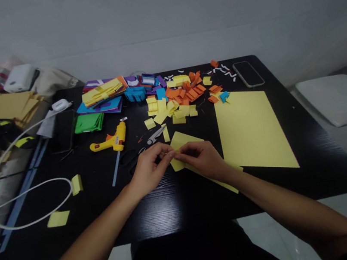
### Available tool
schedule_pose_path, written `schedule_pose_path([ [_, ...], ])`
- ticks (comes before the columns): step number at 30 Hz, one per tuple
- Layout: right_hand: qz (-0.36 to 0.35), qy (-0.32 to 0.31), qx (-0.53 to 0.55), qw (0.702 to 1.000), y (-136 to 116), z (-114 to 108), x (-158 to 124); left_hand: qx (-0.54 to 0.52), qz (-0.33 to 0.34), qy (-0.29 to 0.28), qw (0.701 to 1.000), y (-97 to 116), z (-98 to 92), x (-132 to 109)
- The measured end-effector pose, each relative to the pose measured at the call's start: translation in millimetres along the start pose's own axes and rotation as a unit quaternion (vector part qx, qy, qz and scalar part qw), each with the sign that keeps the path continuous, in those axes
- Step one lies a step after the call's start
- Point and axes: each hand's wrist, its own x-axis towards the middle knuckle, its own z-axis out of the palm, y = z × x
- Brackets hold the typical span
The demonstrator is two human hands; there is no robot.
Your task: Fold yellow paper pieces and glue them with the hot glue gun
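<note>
My left hand (152, 165) and my right hand (202, 158) meet tip to tip over the black table. Pinched between their thumbs and forefingers is a small piece of yellow paper (177, 151), mostly hidden by the fingers. Beneath and beyond the hands lie larger cut yellow paper pieces (183, 138), partly covered by my right hand and wrist. Scissors with dark handles (128, 157) rest just left of my left hand. A grey-handled cutting tool (156, 135) lies beyond the fingertips, beside a narrow yellow strip (165, 133).
A large yellow sheet (253, 131) and a phone (248, 74) lie right. Folded orange pieces (189, 93) and yellow pieces (157, 106) are heaped at the back. Leftward are a yellow glue gun (113, 140), green paper (89, 122) and a white cable (22, 144).
</note>
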Motion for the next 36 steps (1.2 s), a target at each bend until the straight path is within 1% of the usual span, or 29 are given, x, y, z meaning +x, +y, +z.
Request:
schedule_pose_path([
  [3,-0.009,-0.001,-0.012,1.0,0.7,0.7,-1.4,0.016,0.009,-0.007,1.0,-0.6,-0.4,0.1],
  [8,-0.027,0.0,-0.05,0.998,1.1,1.7,-3.7,0.007,0.048,0.005,0.999,0.7,0.0,2.9],
  [12,-0.04,0.004,-0.064,0.997,0.3,2.4,-4.9,0.005,0.044,0.0,0.999,2.2,0.4,2.6],
  [19,-0.029,-0.014,-0.066,0.997,-2.0,3.8,-5.5,0.0,-0.009,-0.028,1.0,3.6,2.0,0.7],
  [22,-0.024,-0.025,-0.056,0.998,-3.1,4.0,-5.2,-0.005,-0.035,-0.021,0.999,3.6,1.1,1.9],
  [24,-0.009,-0.029,-0.033,0.999,-4.0,3.2,-4.2,-0.033,-0.06,-0.001,0.998,3.2,-0.9,3.2],
  [26,0.008,-0.025,-0.002,1.0,-4.5,1.5,-2.1,-0.091,-0.083,0.013,0.992,3.1,-3.2,4.4],
  [27,0.012,-0.019,0.014,1.0,-4.4,0.4,-0.8,-0.121,-0.093,0.012,0.988,3.3,-4.3,4.9],
  [29,0.022,-0.007,0.045,0.999,-3.8,-1.8,1.8,-0.153,-0.108,-0.008,0.982,4.1,-5.7,5.4],
  [32,0.038,0.006,0.074,0.997,-2.1,-3.6,4.4,-0.12,-0.117,-0.051,0.985,5.3,-5.9,5.2],
  [36,0.046,0.007,0.07,0.996,-1.5,-2.9,5.0,-0.057,-0.109,-0.06,0.991,5.1,-4.5,4.7],
])
